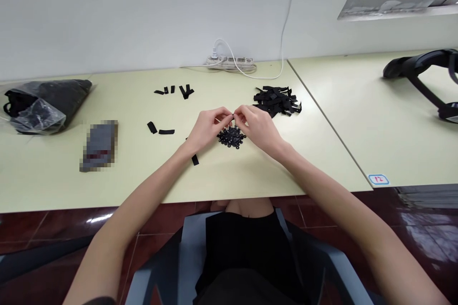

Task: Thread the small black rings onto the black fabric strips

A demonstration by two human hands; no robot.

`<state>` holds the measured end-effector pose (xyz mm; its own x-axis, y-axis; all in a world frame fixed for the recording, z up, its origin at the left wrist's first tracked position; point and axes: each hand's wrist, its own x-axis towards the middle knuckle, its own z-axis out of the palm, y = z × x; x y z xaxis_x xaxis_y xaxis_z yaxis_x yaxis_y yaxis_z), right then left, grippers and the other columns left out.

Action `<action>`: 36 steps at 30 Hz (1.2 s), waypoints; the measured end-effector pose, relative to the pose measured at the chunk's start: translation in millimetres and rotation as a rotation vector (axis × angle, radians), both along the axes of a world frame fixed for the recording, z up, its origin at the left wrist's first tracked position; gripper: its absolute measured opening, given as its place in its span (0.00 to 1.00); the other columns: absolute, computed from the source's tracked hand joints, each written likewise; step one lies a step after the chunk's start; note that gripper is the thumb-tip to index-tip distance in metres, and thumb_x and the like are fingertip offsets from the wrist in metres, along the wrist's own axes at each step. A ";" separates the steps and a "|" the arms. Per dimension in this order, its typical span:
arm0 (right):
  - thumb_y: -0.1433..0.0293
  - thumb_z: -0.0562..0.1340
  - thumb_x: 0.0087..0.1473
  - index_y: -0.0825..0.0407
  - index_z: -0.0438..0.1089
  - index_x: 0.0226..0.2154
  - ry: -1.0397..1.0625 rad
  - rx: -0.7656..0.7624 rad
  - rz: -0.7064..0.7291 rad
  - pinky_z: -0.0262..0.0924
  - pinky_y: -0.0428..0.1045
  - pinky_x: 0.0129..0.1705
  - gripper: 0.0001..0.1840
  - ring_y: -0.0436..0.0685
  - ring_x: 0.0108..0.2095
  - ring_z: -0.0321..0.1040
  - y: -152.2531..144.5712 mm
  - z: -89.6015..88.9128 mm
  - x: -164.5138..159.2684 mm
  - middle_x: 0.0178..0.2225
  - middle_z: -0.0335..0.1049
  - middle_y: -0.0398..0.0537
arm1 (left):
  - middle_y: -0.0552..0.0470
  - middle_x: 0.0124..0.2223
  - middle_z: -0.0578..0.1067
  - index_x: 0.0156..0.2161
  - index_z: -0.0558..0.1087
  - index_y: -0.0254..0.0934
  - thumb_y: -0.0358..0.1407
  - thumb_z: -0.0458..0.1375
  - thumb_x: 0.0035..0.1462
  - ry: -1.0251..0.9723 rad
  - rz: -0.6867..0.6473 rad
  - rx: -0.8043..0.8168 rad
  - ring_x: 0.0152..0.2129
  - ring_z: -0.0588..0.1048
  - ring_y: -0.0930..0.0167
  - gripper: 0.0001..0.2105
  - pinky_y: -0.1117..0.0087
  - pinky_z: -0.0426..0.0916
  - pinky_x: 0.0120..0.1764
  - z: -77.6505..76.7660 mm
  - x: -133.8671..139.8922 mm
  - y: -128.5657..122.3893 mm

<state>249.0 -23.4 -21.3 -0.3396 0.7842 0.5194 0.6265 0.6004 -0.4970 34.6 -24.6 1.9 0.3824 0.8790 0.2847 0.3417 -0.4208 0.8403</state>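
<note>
My left hand and my right hand meet fingertip to fingertip, both closed in a pinch. A small black piece shows between them; most of it is hidden by the fingers, so its kind cannot be made out. Just below the hands lies a heap of small black rings. Behind my right hand is a pile of short black fabric strips. One more black strip lies beside my left wrist, partly covered by the forearm.
Several loose black strips are spread on the table to the left. Farther left are a blurred grey object and a plastic-wrapped black bundle. A power strip with a white cable runs along the wall. Black headgear sits at right.
</note>
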 end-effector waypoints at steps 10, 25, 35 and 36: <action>0.74 0.55 0.77 0.51 0.74 0.41 -0.299 0.039 -0.040 0.65 0.55 0.45 0.13 0.64 0.42 0.77 -5.1 5.7 -3.3 0.40 0.82 0.59 | 0.46 0.36 0.85 0.40 0.83 0.37 0.53 0.66 0.70 -0.005 0.000 -0.080 0.33 0.82 0.67 0.20 0.65 0.78 0.42 -0.1 2.0 -3.9; 0.77 0.59 0.74 0.50 0.70 0.38 -0.268 -0.070 -0.009 0.57 0.53 0.41 0.11 0.59 0.38 0.72 -6.8 13.2 -2.2 0.38 0.79 0.54 | 0.46 0.37 0.85 0.40 0.83 0.36 0.56 0.66 0.70 0.012 -0.024 -0.095 0.33 0.81 0.67 0.22 0.64 0.79 0.44 2.6 2.9 -5.3; 0.77 0.62 0.64 0.49 0.68 0.32 0.010 -0.204 0.025 0.52 0.51 0.37 0.10 0.53 0.29 0.63 -1.1 10.3 3.9 0.28 0.73 0.43 | 0.46 0.39 0.85 0.42 0.82 0.37 0.55 0.66 0.72 -0.027 -0.123 -0.149 0.34 0.80 0.68 0.21 0.65 0.77 0.43 -0.8 -2.1 -1.1; 0.77 0.62 0.63 0.49 0.68 0.32 0.037 -0.227 0.032 0.52 0.51 0.37 0.09 0.53 0.29 0.63 -0.4 10.6 4.5 0.28 0.72 0.42 | 0.46 0.38 0.85 0.42 0.82 0.37 0.54 0.65 0.72 -0.034 -0.134 -0.157 0.34 0.80 0.68 0.20 0.65 0.77 0.43 -0.5 -2.5 -1.5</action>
<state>253.6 -23.9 -10.7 -0.3500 0.8716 0.3431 0.5881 0.4896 -0.6438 32.1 -26.1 1.5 0.4912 0.8556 0.1633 0.2620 -0.3239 0.9091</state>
